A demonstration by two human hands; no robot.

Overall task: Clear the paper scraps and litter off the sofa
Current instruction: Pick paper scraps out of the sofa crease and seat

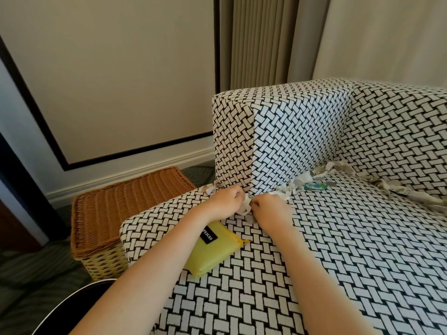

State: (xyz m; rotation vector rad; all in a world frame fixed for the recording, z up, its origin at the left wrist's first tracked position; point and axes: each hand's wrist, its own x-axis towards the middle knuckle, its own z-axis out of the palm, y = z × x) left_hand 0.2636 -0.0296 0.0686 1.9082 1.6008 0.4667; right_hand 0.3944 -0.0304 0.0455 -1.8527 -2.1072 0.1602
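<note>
A black-and-white woven-pattern sofa (pixel 338 250) fills the right half of the view. Pale paper scraps (pixel 300 183) lie in the crease along the armrest and backrest, more of them at the right (pixel 391 187). A small blue-green wrapper (pixel 315 186) sits among them. My left hand (pixel 223 201) and my right hand (pixel 268 209) meet at the foot of the armrest, both with curled fingers pinching a white paper scrap (pixel 246 206) between them. One more scrap (pixel 210 190) lies just left of my left hand.
A yellow zip pouch (pixel 212 255) with a black label lies on the seat under my left forearm. A wicker basket (pixel 116 213) with a closed lid stands on the floor left of the sofa. A dark round edge (pixel 79 301) shows at bottom left.
</note>
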